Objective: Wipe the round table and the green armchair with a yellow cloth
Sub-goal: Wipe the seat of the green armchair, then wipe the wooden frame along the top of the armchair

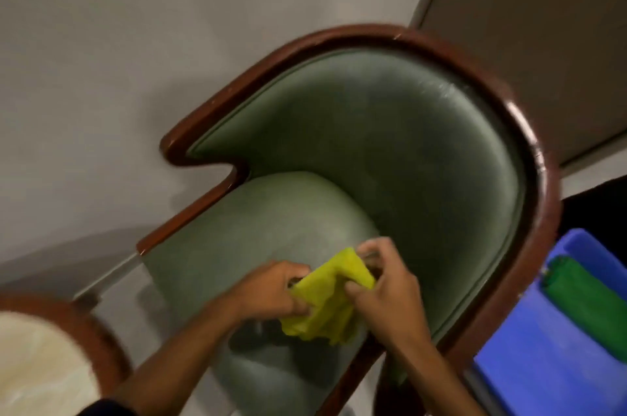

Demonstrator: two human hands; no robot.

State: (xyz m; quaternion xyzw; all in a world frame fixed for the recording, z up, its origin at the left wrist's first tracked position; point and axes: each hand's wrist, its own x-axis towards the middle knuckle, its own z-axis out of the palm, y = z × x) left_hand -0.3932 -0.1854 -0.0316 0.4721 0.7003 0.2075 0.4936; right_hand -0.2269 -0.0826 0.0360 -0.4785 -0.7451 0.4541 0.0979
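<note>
The green armchair (390, 150) with a dark wooden frame fills the middle of the view. Both my hands hold the yellow cloth (325, 296), bunched up just above the seat cushion. My left hand (271, 290) grips its left side and my right hand (386, 283) pinches its upper right part. The round table (37, 358), pale-topped with a brown rim, shows only partly at the lower left corner.
A blue plastic bin (549, 368) holding a green cloth (590, 300) stands at the lower right, close to the chair's arm. Grey floor lies to the left and behind the chair. A darker panel (529, 25) rises at the upper right.
</note>
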